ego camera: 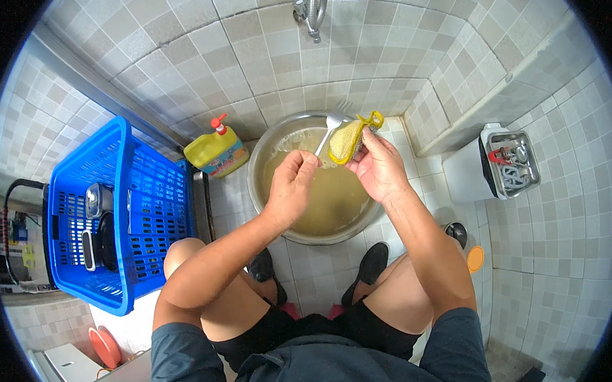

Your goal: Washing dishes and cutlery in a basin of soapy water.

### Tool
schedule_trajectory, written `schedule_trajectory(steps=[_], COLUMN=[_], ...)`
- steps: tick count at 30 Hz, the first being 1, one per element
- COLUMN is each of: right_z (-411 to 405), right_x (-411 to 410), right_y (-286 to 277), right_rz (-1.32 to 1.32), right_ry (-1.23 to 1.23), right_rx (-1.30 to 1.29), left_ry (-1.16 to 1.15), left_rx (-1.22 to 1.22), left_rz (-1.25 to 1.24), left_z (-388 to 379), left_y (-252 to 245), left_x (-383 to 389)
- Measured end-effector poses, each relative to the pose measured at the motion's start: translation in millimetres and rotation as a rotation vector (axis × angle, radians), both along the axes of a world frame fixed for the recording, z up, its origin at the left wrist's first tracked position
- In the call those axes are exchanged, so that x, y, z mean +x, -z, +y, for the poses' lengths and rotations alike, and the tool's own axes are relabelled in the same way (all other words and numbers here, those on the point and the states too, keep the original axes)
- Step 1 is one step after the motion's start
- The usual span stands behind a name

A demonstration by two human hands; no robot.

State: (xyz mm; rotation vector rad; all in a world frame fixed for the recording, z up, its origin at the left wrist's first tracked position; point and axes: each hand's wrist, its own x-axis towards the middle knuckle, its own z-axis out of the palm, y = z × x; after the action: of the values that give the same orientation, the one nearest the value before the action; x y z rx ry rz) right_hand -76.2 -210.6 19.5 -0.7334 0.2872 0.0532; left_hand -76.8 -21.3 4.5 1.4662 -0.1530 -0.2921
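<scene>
My left hand point(292, 184) grips a metal fork point(332, 123) by its handle, with the tines pointing up and away from me. Between the thumb and fingers of my right hand point(381, 166) is a yellow mesh-covered scrubbing sponge point(344, 143) with a looped end. The sponge is right beside the fork; whether they touch I cannot tell. Both hands are above a wide metal basin point(255, 199) on the tiled floor. Cloudy yellowish water point(331, 205) with some foam along its far edge fills part of the basin, and anything under the surface is hidden.
On the left, a blue plastic basket point(127, 183) holds a clear container point(99, 201) and dark items. A yellow-green pump bottle point(218, 151) stands by the wall. At right, a metal tray of utensils point(514, 164) tops a white bin point(465, 172). A tap point(308, 17) is mounted ahead.
</scene>
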Motion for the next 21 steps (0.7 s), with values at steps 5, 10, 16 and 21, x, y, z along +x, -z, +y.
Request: schedule_trajectory(steps=[5, 10, 16, 21], right_z=[-5.0, -2.4, 30.8, 24.5], right_x=[7.3, 5.0, -10.7, -6.8], right_y=[6.5, 2.6, 0.3, 8.5], right_rz=[-0.002, 0.029, 0.011, -0.076], right_ry=[-0.004, 0.004, 0.014, 0.016], right_rx=[-0.006, -0.077, -0.252, -0.431], left_ry=[0.107, 0.147, 0.074, 0.241], left_rx=[0.131, 0.252, 0.205, 0.262], left_rz=[-0.088, -0.185, -0.183, 0.039], left_z=[1.8, -2.7, -5.1, -2.4], left_y=[2.7, 2.5, 7.0, -2.9], left_x=[-6.4, -10.9, -7.9, 0.1])
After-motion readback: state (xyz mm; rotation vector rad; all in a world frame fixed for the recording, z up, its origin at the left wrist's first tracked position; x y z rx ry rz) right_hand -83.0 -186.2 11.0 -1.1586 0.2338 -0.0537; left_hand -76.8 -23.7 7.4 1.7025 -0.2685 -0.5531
